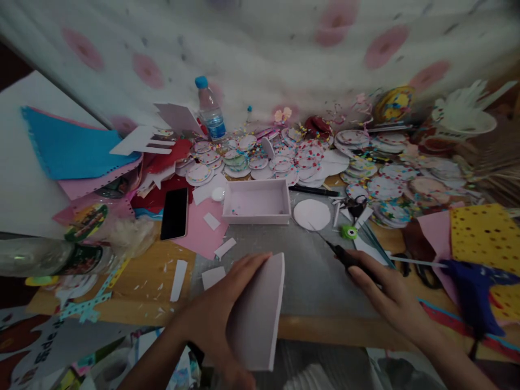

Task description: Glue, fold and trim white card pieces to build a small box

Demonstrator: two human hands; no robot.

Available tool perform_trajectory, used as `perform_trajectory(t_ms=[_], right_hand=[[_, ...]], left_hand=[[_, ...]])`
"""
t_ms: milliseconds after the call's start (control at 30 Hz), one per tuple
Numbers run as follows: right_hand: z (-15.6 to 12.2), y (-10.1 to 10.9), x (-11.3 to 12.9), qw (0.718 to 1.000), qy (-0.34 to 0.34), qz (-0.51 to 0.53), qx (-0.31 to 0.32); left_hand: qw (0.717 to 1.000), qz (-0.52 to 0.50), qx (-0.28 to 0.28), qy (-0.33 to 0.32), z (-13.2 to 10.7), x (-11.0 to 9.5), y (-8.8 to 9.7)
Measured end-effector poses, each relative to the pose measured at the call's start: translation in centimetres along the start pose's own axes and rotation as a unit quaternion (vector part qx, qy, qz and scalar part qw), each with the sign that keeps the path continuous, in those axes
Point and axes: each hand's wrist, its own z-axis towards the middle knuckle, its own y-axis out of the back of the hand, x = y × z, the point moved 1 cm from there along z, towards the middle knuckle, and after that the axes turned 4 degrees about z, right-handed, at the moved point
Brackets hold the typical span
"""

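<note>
My left hand [221, 309] is closed on a folded pale pink foam sheet [258, 319], held upright near the front edge of the table. My right hand [384, 287] grips the black handle of a thin pointed tool [339, 253], its metal tip aimed up and left over the grey mat [312, 271]. An open pink box [257, 203] stands behind the sheet, with a white paper disc [312, 214] to its right. Small white paper strips [179, 279] lie to the left of my left hand.
Several confetti-print paper discs [292, 157] are heaped across the back. A water bottle [210, 111] stands behind them. A black phone [175, 213] lies at the left by pink card. A blue glue gun [473, 290] rests at the right beside yellow dotted paper [485, 235]; scissors [355, 206] lie nearby.
</note>
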Motion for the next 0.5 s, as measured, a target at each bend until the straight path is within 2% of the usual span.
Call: perform_trajectory(t_ms=[67,133,233,300,367,500], right_hand=[[-0.5,-0.6,0.3,0.993,-0.068,0.100,-0.012],[-1.0,-1.6,1.0,0.967,-0.124,0.220,-0.023],[-1.2,-3.5,2.3,0.926,-0.139,0.350,0.007],[-1.0,-4.6,3.0,0.915,-0.126,0.382,0.036],[-0.4,-5.4,3.6,0.912,-0.128,0.388,0.035],[1.2,-5.9,4.0,0.916,-0.122,0.381,-0.038]], left_hand=[[0.991,0.121,-0.044,0.038,0.6,-1.0,-0.1],[0.961,0.248,-0.100,0.064,1.5,-2.1,-0.3],[0.920,0.360,-0.150,0.039,3.0,-3.0,-0.9],[0.904,0.397,-0.158,0.013,3.9,-3.2,-1.3],[0.889,0.426,-0.168,-0.010,4.7,-3.1,-1.5],[0.878,0.433,-0.202,-0.038,5.8,-2.6,-0.5]])
